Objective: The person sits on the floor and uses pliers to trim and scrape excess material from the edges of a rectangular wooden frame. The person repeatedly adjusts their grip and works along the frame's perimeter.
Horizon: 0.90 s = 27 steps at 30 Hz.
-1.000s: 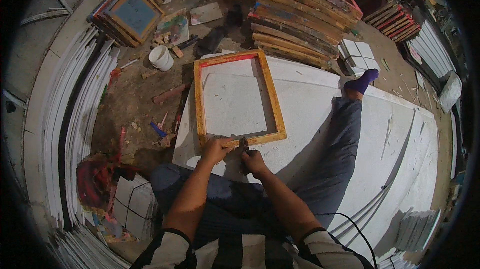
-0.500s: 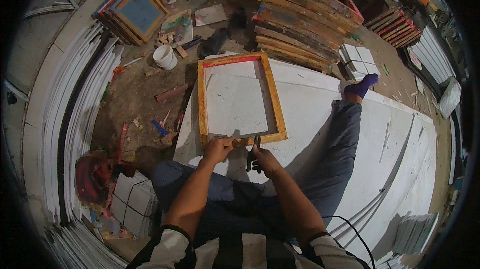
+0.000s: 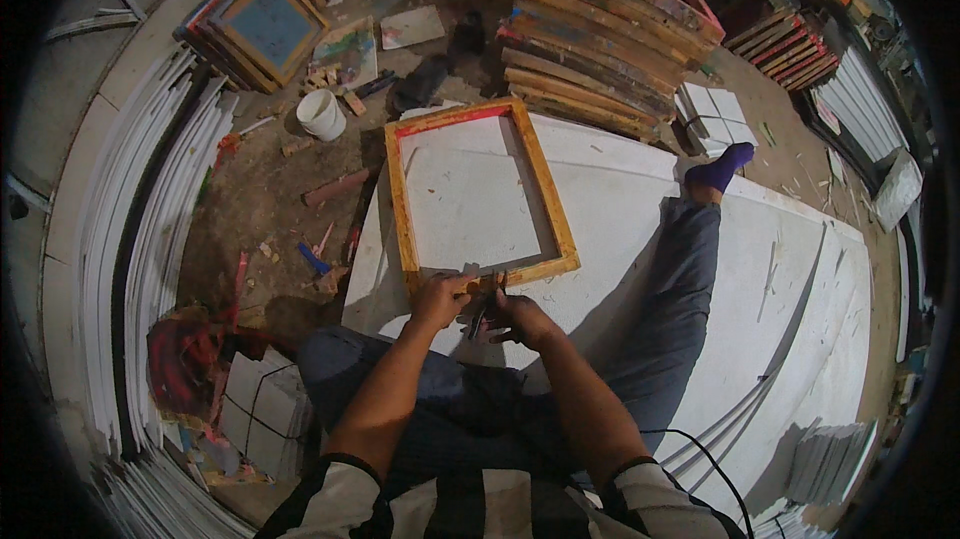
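Observation:
A yellow-brown wooden frame [image 3: 553, 201], red along part of its inner edge, stands tilted in front of me, with its near rail toward my lap. My left hand [image 3: 438, 303] is closed on that near rail, left of its middle. Dark pliers [image 3: 487, 317] are in my right hand [image 3: 526, 322], their top against the near rail just beside my left fingers. The fingers partly hide the tool, and I cannot make out what its jaws touch. White sheets [image 3: 470, 204] show through the frame's opening.
My stretched right leg [image 3: 675, 289] lies across the white boards. A white bucket [image 3: 321, 115], a blue-handled tool [image 3: 313, 258] and wood scraps are on the floor to the left. Stacked wooden frames [image 3: 600, 29] stand at the back. Long white strips [image 3: 155, 259] line the left side.
The pliers have shifted left along the near rail, closer to my left hand, and turned. The frame has rotated slightly counterclockwise; my left hand keeps its grip.

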Available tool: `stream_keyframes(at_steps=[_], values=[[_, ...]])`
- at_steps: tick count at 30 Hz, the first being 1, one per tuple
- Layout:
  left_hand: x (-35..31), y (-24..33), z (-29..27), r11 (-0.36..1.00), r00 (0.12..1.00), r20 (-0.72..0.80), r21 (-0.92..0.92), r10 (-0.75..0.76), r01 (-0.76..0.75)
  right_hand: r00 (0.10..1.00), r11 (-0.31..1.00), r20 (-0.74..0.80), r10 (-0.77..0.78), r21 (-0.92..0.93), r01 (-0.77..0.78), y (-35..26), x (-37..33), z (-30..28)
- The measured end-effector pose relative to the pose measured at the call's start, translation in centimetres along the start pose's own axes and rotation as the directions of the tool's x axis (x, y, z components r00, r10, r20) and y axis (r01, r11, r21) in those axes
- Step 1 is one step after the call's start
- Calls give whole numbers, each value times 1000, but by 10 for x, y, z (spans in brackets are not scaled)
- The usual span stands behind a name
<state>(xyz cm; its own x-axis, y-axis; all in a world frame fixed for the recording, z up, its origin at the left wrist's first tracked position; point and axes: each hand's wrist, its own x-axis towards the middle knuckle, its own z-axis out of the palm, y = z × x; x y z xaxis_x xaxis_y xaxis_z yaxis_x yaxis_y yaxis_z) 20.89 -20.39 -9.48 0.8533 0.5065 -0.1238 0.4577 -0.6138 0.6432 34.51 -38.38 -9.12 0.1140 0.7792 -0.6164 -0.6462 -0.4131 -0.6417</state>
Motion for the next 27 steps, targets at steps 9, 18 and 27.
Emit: stream_keyframes(at_steps=[9,18,27], values=[[3,-10,5,992,991,-51,-28,120,-121,999,989,-10,36,146,-34,8,21,0],[1,5,-4,999,1000,31,37,-6,4,985,990,-170,-3,137,27,-8,16,27],[2,-11,7,991,1000,-29,135,3,1,970,994,-223,-97,18,104,-30,-13,18]])
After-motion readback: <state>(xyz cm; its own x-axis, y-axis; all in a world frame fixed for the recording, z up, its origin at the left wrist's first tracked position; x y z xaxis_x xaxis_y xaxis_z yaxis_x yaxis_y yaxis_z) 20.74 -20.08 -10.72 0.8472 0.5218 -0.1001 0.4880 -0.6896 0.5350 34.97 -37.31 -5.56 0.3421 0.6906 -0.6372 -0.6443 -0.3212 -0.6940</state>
